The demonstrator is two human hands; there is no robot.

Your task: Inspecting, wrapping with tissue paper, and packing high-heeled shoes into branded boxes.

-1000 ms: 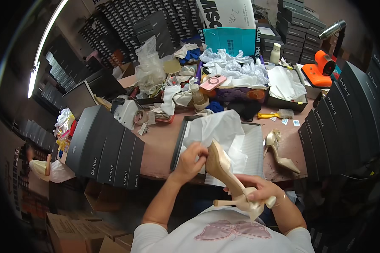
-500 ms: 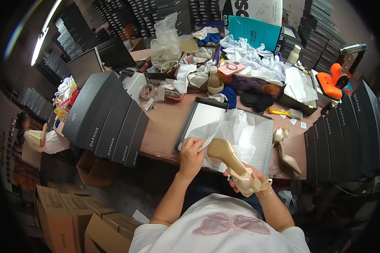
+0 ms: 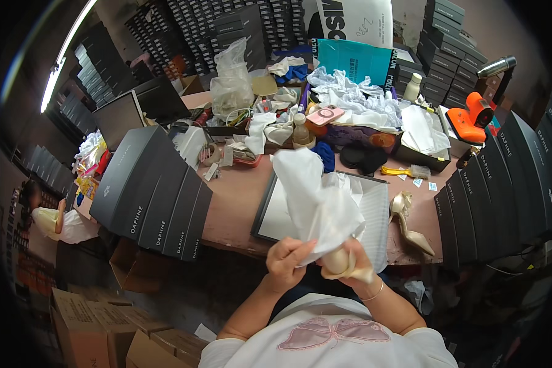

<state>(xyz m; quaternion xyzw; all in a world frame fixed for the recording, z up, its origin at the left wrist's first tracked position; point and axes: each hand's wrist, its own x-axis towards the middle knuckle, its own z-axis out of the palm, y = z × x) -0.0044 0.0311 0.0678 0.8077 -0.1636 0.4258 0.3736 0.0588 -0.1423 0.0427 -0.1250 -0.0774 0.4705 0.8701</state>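
Note:
My left hand (image 3: pixel 287 262) pinches the lower edge of a white tissue paper sheet (image 3: pixel 318 199), which stands up in front of me. Close beside it, my right hand (image 3: pixel 357 265) grips a cream high-heeled shoe (image 3: pixel 337 262); the paper covers most of that shoe and only its rounded end and a strap show. Behind the paper an open shoebox (image 3: pixel 265 214) lies on the table, with more white paper in its right part. The matching cream heel (image 3: pixel 409 228) lies by itself to the right of the box.
Dark shoeboxes stand in a row at left (image 3: pixel 148 190) and right (image 3: pixel 495 184). A yellow-handled brush (image 3: pixel 405 171), a bottle (image 3: pixel 301 131), a pink phone (image 3: pixel 325 115) and an orange tape dispenser (image 3: pixel 470 121) sit farther back. Brown cartons (image 3: pixel 98 325) stand at lower left. Another person (image 3: pixel 61 221) is at far left.
My left hand has lifted the tissue paper out of the box and up against the shoe. The shoe in my right hand has turned, and its sole is now hidden.

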